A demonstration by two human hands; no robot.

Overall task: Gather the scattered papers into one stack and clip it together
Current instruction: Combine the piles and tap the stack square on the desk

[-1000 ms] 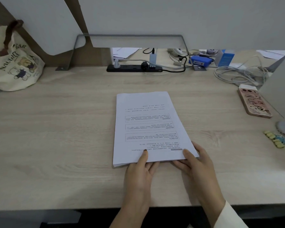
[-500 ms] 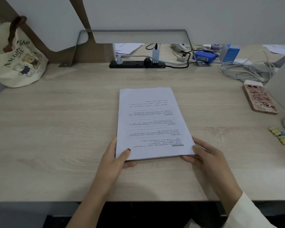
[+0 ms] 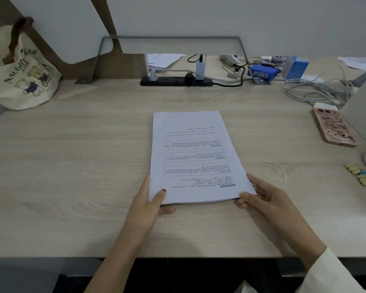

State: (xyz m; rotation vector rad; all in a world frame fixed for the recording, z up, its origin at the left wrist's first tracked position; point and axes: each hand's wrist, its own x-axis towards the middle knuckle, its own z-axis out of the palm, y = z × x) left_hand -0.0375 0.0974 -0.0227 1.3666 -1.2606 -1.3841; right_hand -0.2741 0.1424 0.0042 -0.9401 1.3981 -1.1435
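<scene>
A stack of white printed papers (image 3: 193, 153) lies squared in the middle of the wooden desk (image 3: 72, 166), its text upside down to me. My left hand (image 3: 150, 201) grips the stack's near left corner, thumb on top and fingers under the edge. My right hand (image 3: 264, 199) holds the near right corner, thumb at the edge and fingers along the side. A small heap of yellow and blue clips (image 3: 360, 176) lies at the right edge of the desk, apart from both hands.
A phone in a pink patterned case (image 3: 334, 127) lies at the right. A cream tote bag (image 3: 22, 79) stands at the far left. A black power strip (image 3: 175, 81), tangled cables (image 3: 313, 92) and a blue box (image 3: 296, 67) line the back.
My left hand moved from the middle of the near edge to the near left corner. My right hand shifted out to the near right corner. The stack stayed in place.
</scene>
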